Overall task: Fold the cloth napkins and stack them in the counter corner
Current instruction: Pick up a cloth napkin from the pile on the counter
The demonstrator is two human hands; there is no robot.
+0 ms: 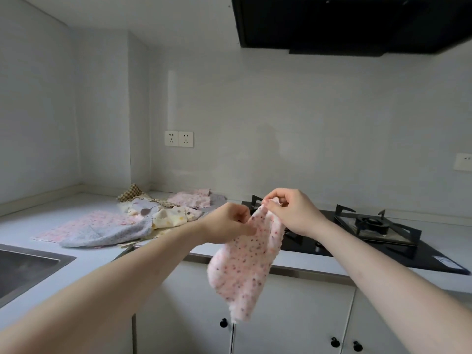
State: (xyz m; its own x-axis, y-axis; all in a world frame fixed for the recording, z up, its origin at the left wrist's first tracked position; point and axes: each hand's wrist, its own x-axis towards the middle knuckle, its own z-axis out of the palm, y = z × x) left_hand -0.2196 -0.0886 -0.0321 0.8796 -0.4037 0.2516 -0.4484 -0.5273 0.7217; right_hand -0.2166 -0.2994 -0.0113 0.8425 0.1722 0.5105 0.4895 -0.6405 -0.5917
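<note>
A pink speckled cloth napkin (242,267) hangs in the air in front of the counter edge. My left hand (227,223) pinches its upper left edge and my right hand (291,210) pinches its top corner a little higher. The rest of the napkin droops down in front of the cabinet doors. A loose heap of other napkins lies on the white counter (38,221): a grey dotted one (109,233) over a pink one (84,223), a yellowish one (171,218), a checked one (131,192) near the wall corner, and a pink one (194,199) at the back.
A black gas hob (357,241) with pan supports is set into the counter at the right. A steel sink (23,267) lies at the left edge. A dark extractor hood (357,21) hangs above. Wall sockets (178,138) sit on the back wall. Cabinet doors with black knobs (223,322) are below.
</note>
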